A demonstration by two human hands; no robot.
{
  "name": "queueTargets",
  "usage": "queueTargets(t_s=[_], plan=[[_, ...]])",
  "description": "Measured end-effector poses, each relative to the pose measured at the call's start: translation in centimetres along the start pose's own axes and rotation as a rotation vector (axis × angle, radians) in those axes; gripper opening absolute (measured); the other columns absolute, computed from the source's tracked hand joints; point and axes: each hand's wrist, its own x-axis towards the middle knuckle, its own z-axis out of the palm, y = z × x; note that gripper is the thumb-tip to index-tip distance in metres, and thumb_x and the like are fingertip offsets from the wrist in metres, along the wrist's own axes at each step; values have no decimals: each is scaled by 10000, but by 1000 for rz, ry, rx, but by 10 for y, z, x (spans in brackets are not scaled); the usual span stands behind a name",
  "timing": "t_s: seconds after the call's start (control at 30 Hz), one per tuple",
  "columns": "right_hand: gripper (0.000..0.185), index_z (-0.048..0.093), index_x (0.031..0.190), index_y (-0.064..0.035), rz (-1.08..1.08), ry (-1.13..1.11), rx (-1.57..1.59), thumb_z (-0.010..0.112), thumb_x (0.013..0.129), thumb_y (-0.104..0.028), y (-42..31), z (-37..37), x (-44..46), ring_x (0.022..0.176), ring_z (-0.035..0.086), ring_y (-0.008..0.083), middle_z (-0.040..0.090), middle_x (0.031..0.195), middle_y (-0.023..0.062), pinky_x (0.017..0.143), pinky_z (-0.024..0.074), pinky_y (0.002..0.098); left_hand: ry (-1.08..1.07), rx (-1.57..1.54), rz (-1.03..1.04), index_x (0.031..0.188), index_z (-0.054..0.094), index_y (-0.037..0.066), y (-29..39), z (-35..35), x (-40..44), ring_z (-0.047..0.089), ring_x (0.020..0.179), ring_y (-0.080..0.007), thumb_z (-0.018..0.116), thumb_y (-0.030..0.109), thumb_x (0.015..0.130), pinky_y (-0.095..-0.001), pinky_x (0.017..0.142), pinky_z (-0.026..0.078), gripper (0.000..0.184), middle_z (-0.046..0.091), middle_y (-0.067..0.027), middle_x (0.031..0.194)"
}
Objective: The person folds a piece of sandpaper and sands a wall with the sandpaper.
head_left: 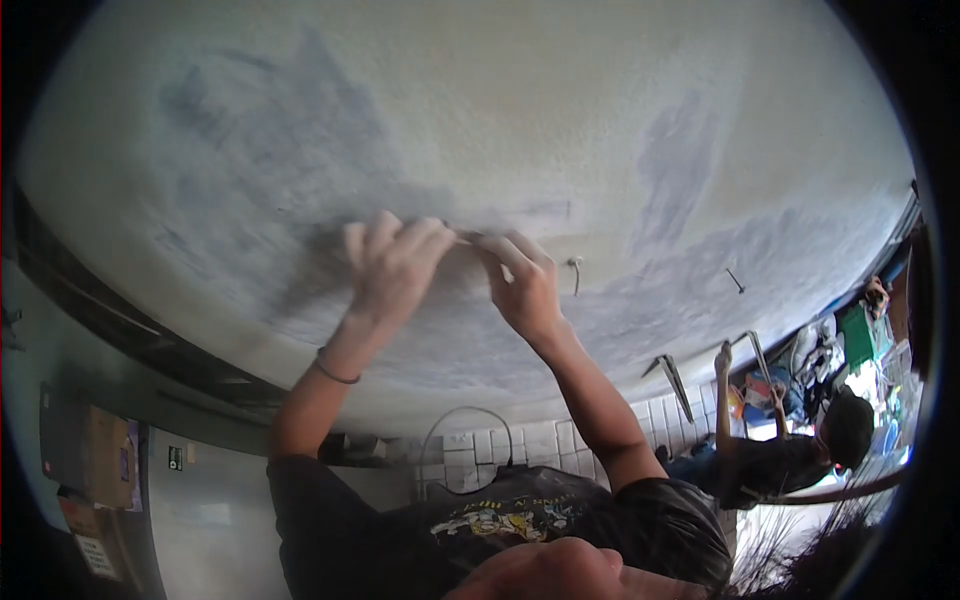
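The right hand (pixel 520 275) pinches a thin, blurred piece (pixel 461 239) close to the patchy wall (pixel 500 110); it lies left of that hand, by the left hand (pixel 395 265), its grip unclear.

Large pale surface (pixel 520 120), blotched grey; small thin piece (pixel 462 239) near it, blurred.

Cardboard box (pixel 110 455) at lower left; dark-clothed person (pixel 780 465) at right; green item (pixel 858 338), perhaps cloth, beyond.
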Motion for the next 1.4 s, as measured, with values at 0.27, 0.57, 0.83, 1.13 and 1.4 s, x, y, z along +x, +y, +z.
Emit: queueTargets(t_s=[0.27, 0.57, 0.83, 1.13, 1.4], plan=[[131, 702, 950, -24, 63, 23, -68, 699, 839, 46, 32, -16, -42, 761, 659, 328, 667, 864, 138, 664, 512, 389, -67, -109, -3, 901, 733, 232, 39, 44, -23, 484, 789, -135, 670, 204, 849, -344, 757, 282, 87, 656, 141, 921], [149, 716, 986, -35, 46, 68, -21, 699, 850, 24, -19, 13, 11, 789, 662, 328, 670, 871, 145, 682, 514, 405, 40, 25, -93, 913, 731, 226, -7, -3, -1, 492, 801, -132, 674, 205, 836, -351, 768, 294, 98, 650, 134, 935], [157, 729, 976, -44, 118, 149, -149, 718, 842, 40, 26, 0, -58, 752, 679, 318, 693, 871, 124, 647, 516, 368, -123, -71, 165, 912, 699, 247, 26, 54, -23, 516, 858, -132, 634, 225, 841, -379, 763, 329, 98, 635, 124, 932], [120, 711, 938, -29, -71, 290, -103, 696, 840, 37, -24, -11, 52, 686, 628, 329, 635, 789, 151, 625, 487, 397, 74, 88, 126, 903, 699, 225, -16, -15, 69, 511, 845, -139, 638, 185, 847, -336, 761, 334, 92, 625, 123, 884], [109, 705, 928, -13, 136, 387, -50, 688, 847, 58, 26, 10, -46, 710, 641, 314, 645, 790, 131, 642, 495, 386, -174, 104, 369, 859, 670, 211, 23, 32, 33, 519, 903, -132, 646, 197, 835, -372, 758, 368, 37, 605, 107, 876]])
